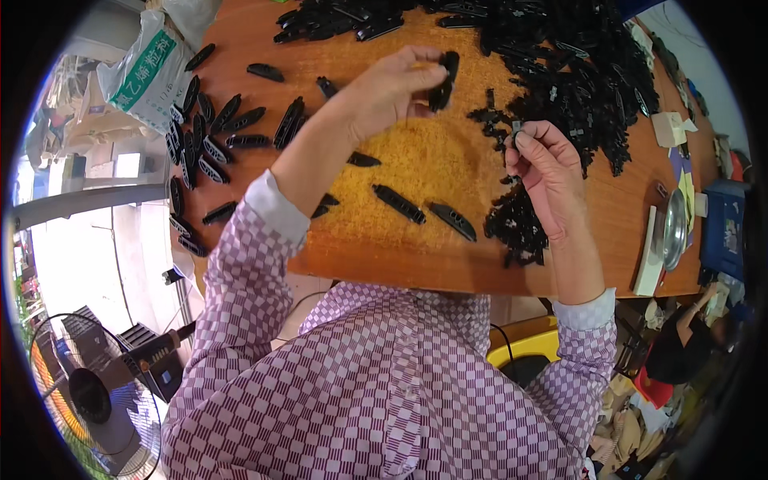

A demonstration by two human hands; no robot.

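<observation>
My left hand (400, 88) is raised over the far middle of the table, its fingers closed round a long black plastic part (445, 82) held on end. To the right, my right hand (548, 164) pinches a small grey piece (516, 126) between thumb and fingertips. That hand is beside a heap of small black pieces (516, 228). Two boat-shaped black parts, a slotted one (399, 204) and a tapered one (453, 222), lie on the table nearer to me. Several more like them (192, 144) are spread at the left.
A large pile of black parts (552, 64) covers the far right of the wooden table (360, 260). A white printed bag (144, 72) hangs over the left edge. At the right edge are a metal dish (674, 228) and a white strip (645, 252). A fan (88, 392) stands lower left.
</observation>
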